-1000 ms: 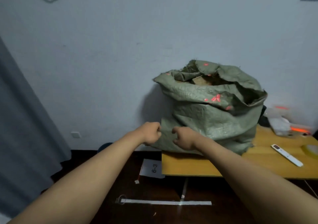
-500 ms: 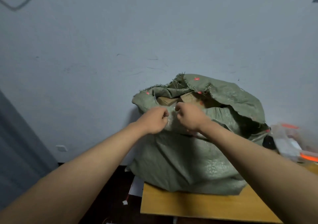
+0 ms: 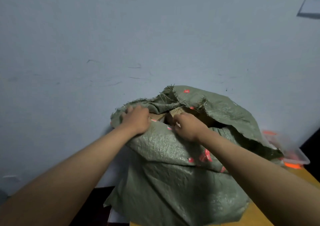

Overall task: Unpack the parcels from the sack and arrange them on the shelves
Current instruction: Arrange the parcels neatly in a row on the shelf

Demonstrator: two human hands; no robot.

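A person's left hand (image 3: 136,120) and right hand (image 3: 187,127), each grip curled tight on the rim, hold the green sack (image 3: 181,182) on the counter (image 3: 259,217), cardboard parcels (image 3: 175,112) visible inside.

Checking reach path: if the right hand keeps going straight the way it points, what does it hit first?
Most likely the brown cardboard parcel in the sack mouth, just beyond the right hand. Depth is unclear; the folded sack flap behind may come first.

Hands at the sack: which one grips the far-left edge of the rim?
The left hand; it grips the sack rim's left edge, while the right hand pinches mid-rim.
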